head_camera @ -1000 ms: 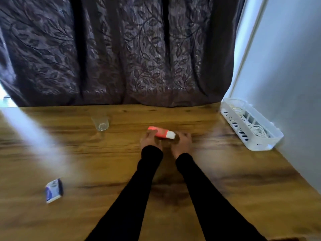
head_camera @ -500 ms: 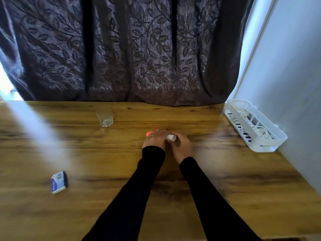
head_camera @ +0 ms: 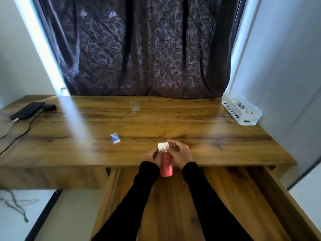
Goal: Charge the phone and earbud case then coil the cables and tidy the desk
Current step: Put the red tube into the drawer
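Between both hands (head_camera: pixel 166 154), tube (head_camera: pixel 166 165), label unreadable.

A clear glass (head_camera: pixel 135 105) stands near the far edge of the wooden desk (head_camera: pixel 199 126), a small blue-and-white box (head_camera: pixel 115 138) lies nearer the front, and a dark leaf-patterned curtain (head_camera: pixel 145 47) hangs behind.

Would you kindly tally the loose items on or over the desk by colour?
Black: 2, the phone and small black device.
White: 1, the basket.
Clear: 1, the glass.
Red: 1, the tube.
Blue-white: 1, the small box.
Total: 6.
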